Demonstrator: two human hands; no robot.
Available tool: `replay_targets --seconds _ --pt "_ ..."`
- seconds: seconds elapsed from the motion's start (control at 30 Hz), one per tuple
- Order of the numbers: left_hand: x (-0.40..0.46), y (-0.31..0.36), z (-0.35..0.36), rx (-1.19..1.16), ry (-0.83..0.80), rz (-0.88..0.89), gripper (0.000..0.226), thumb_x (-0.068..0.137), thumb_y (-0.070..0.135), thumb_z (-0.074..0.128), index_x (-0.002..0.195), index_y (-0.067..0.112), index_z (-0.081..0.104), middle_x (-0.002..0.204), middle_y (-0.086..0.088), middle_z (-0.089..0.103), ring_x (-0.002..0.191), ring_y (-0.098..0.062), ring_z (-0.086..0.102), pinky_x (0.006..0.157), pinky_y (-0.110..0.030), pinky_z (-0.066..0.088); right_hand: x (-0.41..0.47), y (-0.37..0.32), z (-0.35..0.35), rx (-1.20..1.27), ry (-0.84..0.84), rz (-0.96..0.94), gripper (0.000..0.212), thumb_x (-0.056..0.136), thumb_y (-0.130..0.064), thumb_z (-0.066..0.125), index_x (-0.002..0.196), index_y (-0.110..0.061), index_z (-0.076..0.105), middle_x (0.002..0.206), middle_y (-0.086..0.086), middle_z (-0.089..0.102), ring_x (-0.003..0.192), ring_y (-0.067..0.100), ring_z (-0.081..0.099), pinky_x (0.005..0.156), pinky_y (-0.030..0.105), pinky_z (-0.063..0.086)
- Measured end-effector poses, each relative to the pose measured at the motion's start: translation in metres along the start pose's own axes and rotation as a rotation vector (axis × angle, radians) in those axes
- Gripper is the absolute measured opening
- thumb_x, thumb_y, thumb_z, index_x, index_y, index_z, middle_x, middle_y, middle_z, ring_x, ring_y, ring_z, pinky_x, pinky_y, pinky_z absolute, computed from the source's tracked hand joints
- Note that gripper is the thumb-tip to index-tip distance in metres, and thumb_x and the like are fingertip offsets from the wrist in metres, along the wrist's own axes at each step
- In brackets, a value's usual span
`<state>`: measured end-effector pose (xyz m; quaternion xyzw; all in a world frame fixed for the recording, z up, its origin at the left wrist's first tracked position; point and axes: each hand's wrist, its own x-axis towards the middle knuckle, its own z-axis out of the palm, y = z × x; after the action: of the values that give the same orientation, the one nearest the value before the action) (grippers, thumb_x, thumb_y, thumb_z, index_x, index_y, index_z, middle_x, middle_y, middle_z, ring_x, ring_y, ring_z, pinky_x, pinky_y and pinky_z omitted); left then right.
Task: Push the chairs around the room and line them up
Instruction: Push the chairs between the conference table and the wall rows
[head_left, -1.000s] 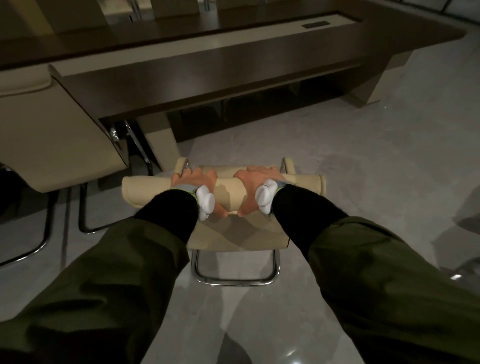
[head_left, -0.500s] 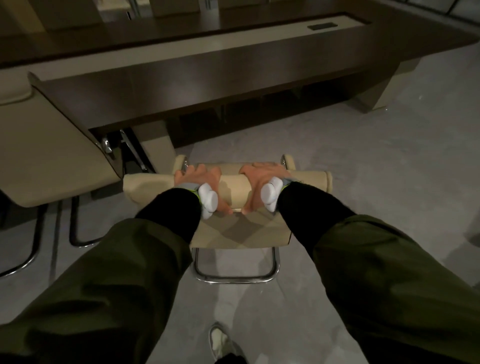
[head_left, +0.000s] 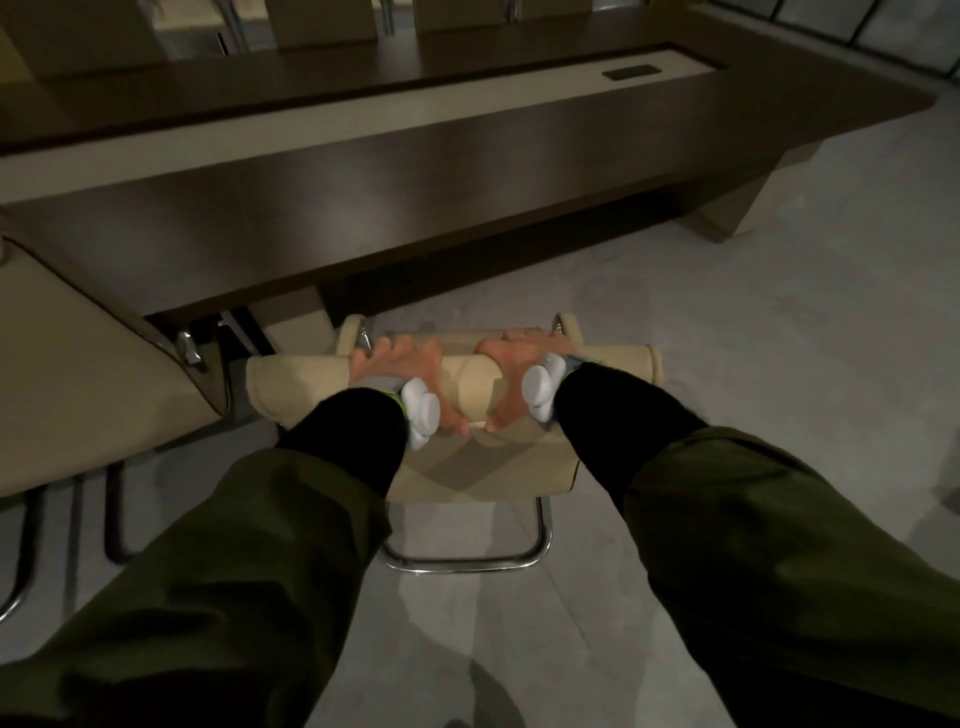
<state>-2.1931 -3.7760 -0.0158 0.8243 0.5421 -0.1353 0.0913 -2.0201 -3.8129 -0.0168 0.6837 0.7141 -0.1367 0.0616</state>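
A beige chair (head_left: 483, 473) with a chrome sled base stands in front of me, its padded top roll facing me. My left hand (head_left: 397, 369) grips the left half of that top roll, fingers over the far side and thumb on the near side. My right hand (head_left: 511, 366) grips the right half the same way. Both wrists carry white devices. The chair's seat is hidden behind its backrest. A second beige chair (head_left: 88, 379) stands close on the left, at the table.
A long dark conference table (head_left: 467, 171) runs across just beyond the chair, with a beige leg (head_left: 748, 208) at the right. More chair backs (head_left: 322, 23) show on its far side. Grey floor (head_left: 753, 353) lies open to the right.
The chair and I have moved forward towards the table. The table edge and the left chair are nearer now. Both hands keep the same grip.
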Motion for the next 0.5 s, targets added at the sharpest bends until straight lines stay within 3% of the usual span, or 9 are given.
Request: replay_targets --seconds 0.33,0.5 --pt "0.074 -0.043 -0.018 -0.015 0.014 0.0 0.101 0.051 0.08 0.076 0.133 0.032 0.042 0.136 -0.006 0.045 0.129 -0.033 0.038 0.104 -0.049 0.034 0.086 -0.002 -0.02 -0.003 0.0 -0.015 0.096 0.055 -0.059 0.087 0.136 -0.028 0.046 0.134 0.006 0.052 0.122 0.03 0.051 0.102 0.041 0.039" --pt "0.116 -0.051 -0.028 0.027 0.025 -0.055 0.096 0.055 0.058 0.085 0.134 0.029 0.039 0.135 -0.005 0.044 0.127 -0.032 0.04 0.104 -0.048 0.034 0.133 0.009 -0.038 0.007 -0.014 -0.046 0.094 0.058 -0.055 0.088 0.137 -0.025 0.046 0.134 0.007 0.053 0.121 0.029 0.052 0.099 0.038 0.04"
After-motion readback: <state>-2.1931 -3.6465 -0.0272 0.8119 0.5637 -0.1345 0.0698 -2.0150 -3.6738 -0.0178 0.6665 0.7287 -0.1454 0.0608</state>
